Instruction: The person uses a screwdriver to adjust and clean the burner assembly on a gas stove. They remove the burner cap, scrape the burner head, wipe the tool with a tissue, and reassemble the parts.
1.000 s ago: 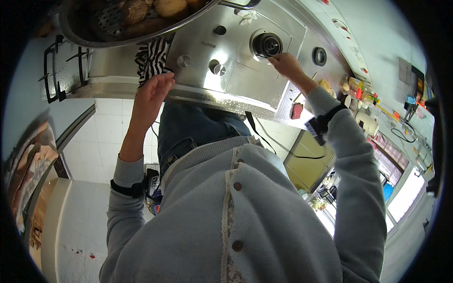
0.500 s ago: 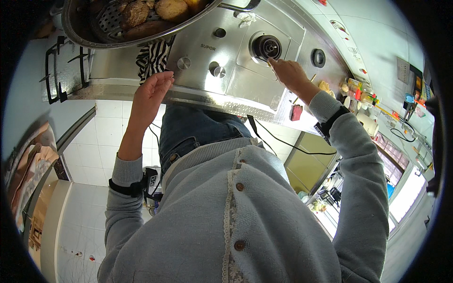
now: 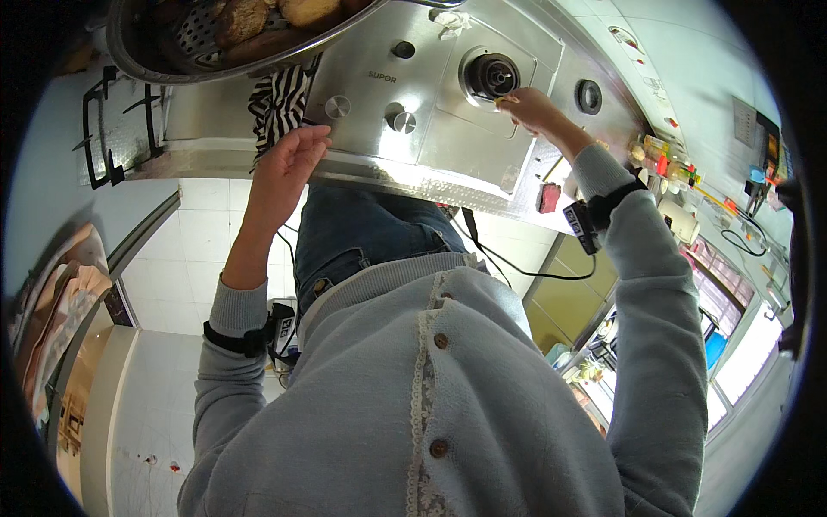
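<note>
My right hand [image 3: 538,114] is at the near right rim of the round gas burner [image 3: 494,77] on the steel cooktop [image 3: 465,142]. Its fingers pinch something small and yellowish that I cannot make out. The burner has no pot support over it, and its dark centre is exposed. Over the front edge of the cooktop my left hand [image 3: 289,164] hovers with its fingers loosely stretched, holding nothing. A black-and-white striped cloth [image 3: 280,99] lies just beyond it. Two silver knobs, the left knob [image 3: 338,107] and the right knob [image 3: 401,121], sit between my hands.
A large metal pot [image 3: 250,67] with brown lumps of food on a perforated rack stands at the back left. A black pot support [image 3: 104,125] is at the far left. Right of the burner lie a black ring [image 3: 588,96] and a red sponge [image 3: 550,198]. White crumpled tissue [image 3: 451,23] rests behind.
The view has shifted slightly. My left hand has moved a little to the right, toward the left knob. My right hand stays at the burner's near rim, its wrist turned slightly.
</note>
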### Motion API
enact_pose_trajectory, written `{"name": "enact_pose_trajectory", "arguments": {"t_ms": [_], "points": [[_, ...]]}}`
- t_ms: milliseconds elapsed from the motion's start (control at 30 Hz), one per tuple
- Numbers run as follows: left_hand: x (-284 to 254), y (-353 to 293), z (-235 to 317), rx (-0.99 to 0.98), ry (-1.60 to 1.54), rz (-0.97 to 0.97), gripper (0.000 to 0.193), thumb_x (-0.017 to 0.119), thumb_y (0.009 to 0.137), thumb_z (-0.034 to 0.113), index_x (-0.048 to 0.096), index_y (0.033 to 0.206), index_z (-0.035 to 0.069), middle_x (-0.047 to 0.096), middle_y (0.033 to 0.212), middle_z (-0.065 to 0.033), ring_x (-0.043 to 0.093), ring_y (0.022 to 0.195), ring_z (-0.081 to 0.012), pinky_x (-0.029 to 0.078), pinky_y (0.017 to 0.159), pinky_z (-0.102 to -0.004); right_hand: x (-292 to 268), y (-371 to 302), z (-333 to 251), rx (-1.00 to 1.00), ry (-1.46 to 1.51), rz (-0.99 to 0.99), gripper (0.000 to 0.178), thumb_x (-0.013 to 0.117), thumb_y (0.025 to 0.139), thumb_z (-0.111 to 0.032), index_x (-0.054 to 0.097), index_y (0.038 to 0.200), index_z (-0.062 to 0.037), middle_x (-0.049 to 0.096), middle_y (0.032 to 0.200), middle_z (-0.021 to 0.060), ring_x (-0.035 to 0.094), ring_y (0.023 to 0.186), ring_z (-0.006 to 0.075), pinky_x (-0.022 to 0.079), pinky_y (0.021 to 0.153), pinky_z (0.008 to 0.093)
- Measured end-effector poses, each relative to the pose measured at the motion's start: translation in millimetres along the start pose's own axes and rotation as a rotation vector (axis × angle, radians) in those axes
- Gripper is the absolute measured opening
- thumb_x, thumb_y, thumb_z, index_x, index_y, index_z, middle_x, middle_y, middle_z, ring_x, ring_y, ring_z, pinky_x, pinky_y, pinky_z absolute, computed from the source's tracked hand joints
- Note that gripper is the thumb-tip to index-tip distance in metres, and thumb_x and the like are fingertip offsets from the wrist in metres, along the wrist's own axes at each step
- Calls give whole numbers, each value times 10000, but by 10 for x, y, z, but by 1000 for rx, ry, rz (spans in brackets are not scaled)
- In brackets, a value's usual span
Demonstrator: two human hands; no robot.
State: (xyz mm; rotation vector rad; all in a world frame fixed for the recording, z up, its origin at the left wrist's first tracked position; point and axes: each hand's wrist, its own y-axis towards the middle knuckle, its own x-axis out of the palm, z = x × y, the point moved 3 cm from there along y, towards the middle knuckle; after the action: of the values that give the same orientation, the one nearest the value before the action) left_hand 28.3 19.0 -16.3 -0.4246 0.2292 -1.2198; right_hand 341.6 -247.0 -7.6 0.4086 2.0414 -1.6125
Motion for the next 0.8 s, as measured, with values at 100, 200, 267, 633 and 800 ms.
{"name": "enact_pose_trajectory", "arguments": {"t_ms": [100, 200, 267, 633, 800], "points": [[-64, -21, 6, -6, 64, 26, 268, 543, 982, 174, 599, 1207, 40, 666, 1100, -99, 633, 1054, -177, 486, 921, -272, 62, -207, -128, -533, -812, 346, 278, 642, 859, -205, 581, 1078, -44, 661, 729, 120, 688, 668, 283, 570, 598, 415], [-90, -68, -17, -45, 49, 60, 277, 542, 984, 186, 600, 1215, 45, 664, 1106, -101, 631, 1055, -174, 483, 928, -275, 93, -290, -123, -558, -953, 322, 219, 618, 874, -146, 587, 1073, -62, 676, 757, 156, 687, 684, 308, 562, 615, 413], [-112, -91, -27, -48, 50, 66, 279, 542, 984, 185, 598, 1217, 42, 663, 1109, -102, 630, 1060, -174, 482, 933, -276, 115, -267, -129, -511, -891, 302, 186, 618, 878, -140, 604, 1046, -62, 663, 718, 142, 679, 650, 297, 556, 587, 411], [-50, -79, -70, 6, -44, 47, 274, 549, 981, 171, 596, 1209, 25, 662, 1097, -95, 628, 1057, -167, 492, 922, -277, 94, -85, 21, 69, 72, 118, 295, 614, 878, -292, 696, 1052, -68, 638, 682, 106, 610, 506, 227, 517, 484, 393], [-159, -119, -95, 1, 40, 46, 271, 538, 987, 184, 599, 1211, 44, 665, 1103, -96, 635, 1038, -167, 493, 906, -273, 87, -247, -127, -361, -457, 365, 326, 565, 899, -313, 675, 1089, -72, 681, 837, 204, 674, 744, 363, 542, 696, 463]]}}
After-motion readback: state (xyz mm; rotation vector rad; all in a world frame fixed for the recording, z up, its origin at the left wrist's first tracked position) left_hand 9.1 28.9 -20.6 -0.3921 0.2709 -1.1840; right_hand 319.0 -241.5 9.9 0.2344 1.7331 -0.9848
